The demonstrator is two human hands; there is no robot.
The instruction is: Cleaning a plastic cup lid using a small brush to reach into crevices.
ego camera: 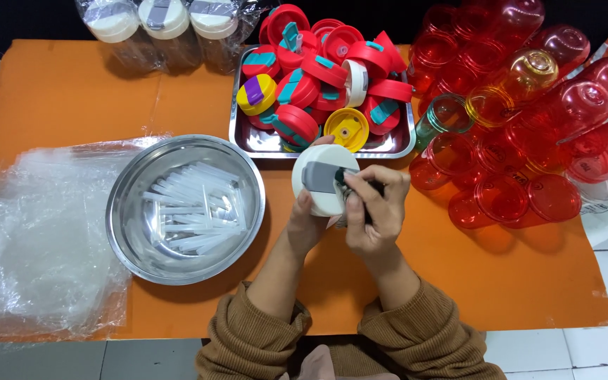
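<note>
Two hands work one round white lid (325, 179): left hand (307, 222) clamped on it, right hand (374, 207) pinching its grey flap (318, 176).

Two bare hands, the left hand (309, 218) and the right hand (374, 211), are seen with forearms uncovered up to the pushed-back sleeves (416, 338). A brown ribbed knit sweater is worn, its cuffs bunched in thick folds. No rings, watch or gloves are seen.
</note>
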